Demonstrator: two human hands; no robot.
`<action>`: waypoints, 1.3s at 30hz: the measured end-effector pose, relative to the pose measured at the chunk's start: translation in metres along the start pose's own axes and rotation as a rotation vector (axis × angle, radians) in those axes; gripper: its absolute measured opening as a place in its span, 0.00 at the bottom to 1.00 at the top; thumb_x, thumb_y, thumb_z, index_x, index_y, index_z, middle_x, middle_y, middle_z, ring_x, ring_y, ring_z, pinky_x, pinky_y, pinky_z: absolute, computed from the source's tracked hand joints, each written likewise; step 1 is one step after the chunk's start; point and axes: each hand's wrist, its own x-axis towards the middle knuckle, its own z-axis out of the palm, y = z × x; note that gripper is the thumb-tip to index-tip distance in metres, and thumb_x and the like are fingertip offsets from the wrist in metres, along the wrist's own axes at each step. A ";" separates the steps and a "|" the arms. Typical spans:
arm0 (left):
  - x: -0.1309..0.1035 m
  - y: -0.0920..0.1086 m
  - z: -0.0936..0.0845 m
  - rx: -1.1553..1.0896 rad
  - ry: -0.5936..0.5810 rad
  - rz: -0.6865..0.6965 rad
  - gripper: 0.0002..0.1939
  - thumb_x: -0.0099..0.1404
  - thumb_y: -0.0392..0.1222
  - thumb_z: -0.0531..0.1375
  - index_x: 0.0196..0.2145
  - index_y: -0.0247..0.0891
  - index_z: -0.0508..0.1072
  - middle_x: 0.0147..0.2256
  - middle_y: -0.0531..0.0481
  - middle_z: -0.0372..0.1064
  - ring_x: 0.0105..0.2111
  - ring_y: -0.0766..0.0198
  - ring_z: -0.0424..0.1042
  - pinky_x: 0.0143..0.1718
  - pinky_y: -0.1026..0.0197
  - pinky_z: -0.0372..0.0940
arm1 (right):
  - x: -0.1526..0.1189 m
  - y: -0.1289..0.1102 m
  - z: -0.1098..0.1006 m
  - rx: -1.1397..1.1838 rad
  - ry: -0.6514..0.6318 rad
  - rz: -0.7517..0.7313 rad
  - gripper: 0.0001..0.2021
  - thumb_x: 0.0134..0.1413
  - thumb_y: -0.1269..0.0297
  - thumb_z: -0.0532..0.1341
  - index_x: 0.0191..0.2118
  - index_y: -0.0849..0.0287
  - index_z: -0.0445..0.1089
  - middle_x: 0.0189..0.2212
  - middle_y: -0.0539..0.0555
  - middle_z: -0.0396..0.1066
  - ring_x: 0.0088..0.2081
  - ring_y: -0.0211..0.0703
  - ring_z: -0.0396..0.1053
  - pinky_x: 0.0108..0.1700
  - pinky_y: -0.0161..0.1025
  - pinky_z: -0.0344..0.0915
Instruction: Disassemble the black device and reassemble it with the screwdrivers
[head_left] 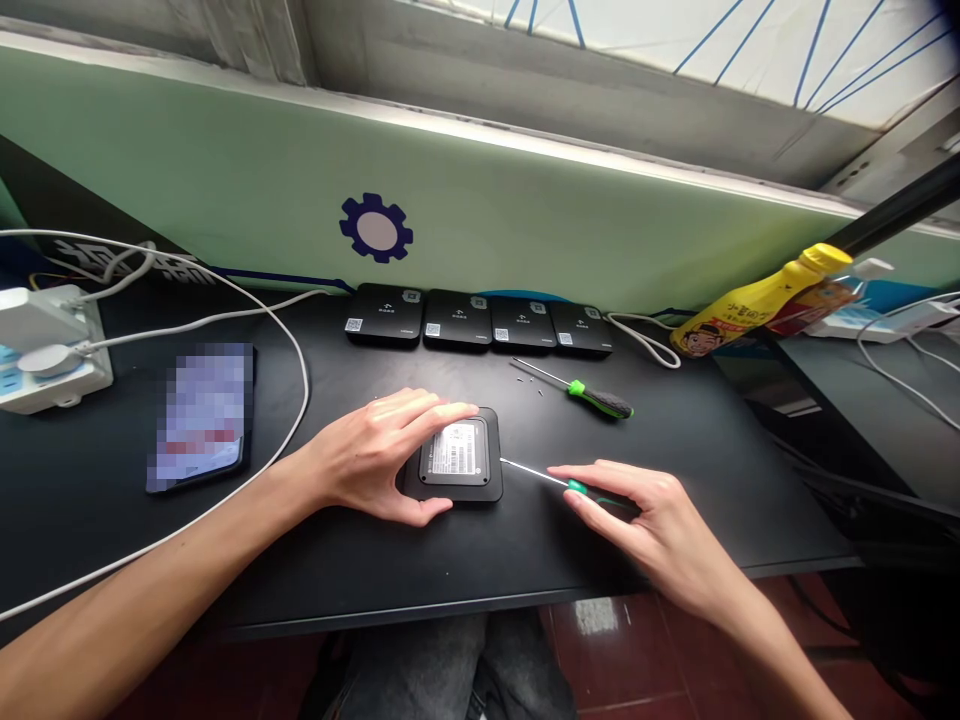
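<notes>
A black square box (491,485) lies label side up near the table's front edge. My left hand (382,450) grips it from the left, fingers over the far edge and thumb at the near one. From the right, my right hand (637,510) holds a screwdriver (576,487) with a green collar, its thin shaft pointing left and its tip at the box's right side. Farther back lies a green and black screwdriver (600,398) that neither hand touches. Several small screws (540,392) are scattered by its shaft.
Several black boxes (457,322) stand in a row along the green partition (262,190). A phone (202,415), a white cable (304,370) and a power strip (64,385) are at the left. At the back right leans a yellow bottle (757,300).
</notes>
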 end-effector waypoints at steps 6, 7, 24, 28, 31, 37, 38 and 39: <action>0.001 0.001 0.002 0.019 0.046 0.075 0.46 0.67 0.51 0.72 0.75 0.41 0.59 0.57 0.36 0.78 0.55 0.43 0.81 0.57 0.46 0.77 | 0.016 -0.006 -0.014 -0.066 -0.021 -0.060 0.15 0.77 0.47 0.64 0.58 0.39 0.85 0.52 0.48 0.87 0.51 0.50 0.85 0.53 0.43 0.78; 0.001 0.002 0.002 0.024 0.048 0.078 0.46 0.66 0.51 0.72 0.75 0.41 0.60 0.57 0.36 0.78 0.55 0.43 0.81 0.57 0.46 0.78 | 0.018 -0.007 -0.016 -0.098 -0.013 -0.084 0.16 0.77 0.46 0.63 0.58 0.40 0.85 0.52 0.49 0.87 0.50 0.50 0.85 0.51 0.43 0.78; 0.000 0.002 0.002 -0.006 0.028 0.076 0.49 0.64 0.50 0.74 0.76 0.43 0.60 0.59 0.35 0.77 0.58 0.42 0.81 0.59 0.45 0.79 | 0.084 -0.039 -0.067 -0.522 -0.168 -0.408 0.15 0.72 0.44 0.69 0.53 0.43 0.87 0.40 0.49 0.87 0.40 0.50 0.83 0.40 0.45 0.73; -0.001 0.001 0.002 -0.005 0.033 0.075 0.48 0.65 0.50 0.73 0.76 0.43 0.60 0.60 0.35 0.77 0.59 0.42 0.81 0.59 0.46 0.79 | 0.090 -0.053 -0.066 -0.596 -0.160 -0.440 0.13 0.70 0.44 0.71 0.49 0.44 0.85 0.37 0.48 0.84 0.35 0.49 0.80 0.35 0.44 0.68; -0.001 0.001 0.001 -0.005 0.032 0.077 0.47 0.66 0.50 0.73 0.76 0.42 0.60 0.60 0.35 0.77 0.59 0.43 0.81 0.60 0.46 0.78 | 0.090 -0.054 -0.065 -0.603 -0.152 -0.453 0.13 0.69 0.45 0.72 0.48 0.46 0.84 0.36 0.48 0.83 0.35 0.48 0.79 0.35 0.44 0.67; 0.000 0.000 0.000 -0.013 0.032 0.079 0.46 0.66 0.51 0.73 0.75 0.42 0.60 0.59 0.36 0.77 0.57 0.43 0.81 0.58 0.46 0.78 | 0.073 -0.035 -0.061 -0.482 -0.191 -0.313 0.18 0.75 0.42 0.65 0.55 0.44 0.85 0.45 0.50 0.87 0.45 0.52 0.83 0.47 0.47 0.72; 0.001 0.000 0.000 -0.016 0.030 0.079 0.47 0.66 0.51 0.73 0.75 0.42 0.60 0.59 0.36 0.77 0.57 0.43 0.82 0.59 0.47 0.78 | 0.068 -0.027 -0.058 -0.428 -0.210 -0.269 0.18 0.76 0.42 0.64 0.56 0.44 0.84 0.49 0.51 0.87 0.48 0.53 0.83 0.51 0.48 0.73; 0.001 0.000 0.000 -0.018 0.028 0.080 0.47 0.65 0.51 0.73 0.75 0.42 0.60 0.60 0.36 0.77 0.57 0.43 0.82 0.59 0.47 0.78 | 0.062 -0.020 -0.054 -0.353 -0.194 -0.229 0.18 0.76 0.43 0.64 0.58 0.44 0.84 0.53 0.50 0.86 0.53 0.54 0.83 0.56 0.48 0.73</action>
